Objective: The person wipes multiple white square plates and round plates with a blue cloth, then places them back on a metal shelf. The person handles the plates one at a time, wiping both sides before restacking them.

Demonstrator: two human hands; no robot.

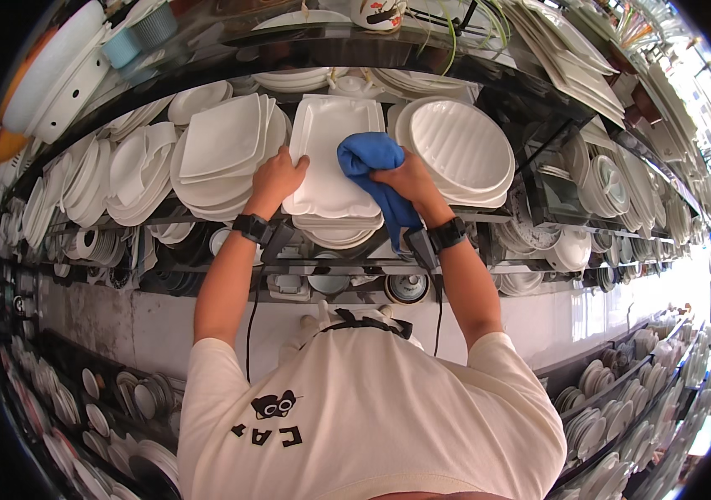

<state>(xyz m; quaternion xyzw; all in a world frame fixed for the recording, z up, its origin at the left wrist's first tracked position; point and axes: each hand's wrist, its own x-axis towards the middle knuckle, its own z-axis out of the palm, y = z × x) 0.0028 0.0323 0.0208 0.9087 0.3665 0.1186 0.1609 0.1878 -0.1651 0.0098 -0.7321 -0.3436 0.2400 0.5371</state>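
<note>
A white rectangular ceramic plate point(328, 178) with a raised, scalloped rim lies before me on top of a stack of plates point(338, 232). My left hand point(278, 180) grips its left edge, the thumb over the rim. In my right hand point(415, 178) is a bunched blue cloth point(369, 150). The cloth rests against the right part of the plate, and its loose end hangs down past the shelf edge. My right fingers are partly hidden by the cloth.
Square white plates point(221, 137) are stacked at left, an oval ribbed dish point(460, 145) at right. Behind stands a white teapot point(355, 86). An upper dark shelf point(330, 47) crosses above. Lower shelves hold bowls and a lidded pot point(407, 287). More loaded racks point(618, 400) stand behind me.
</note>
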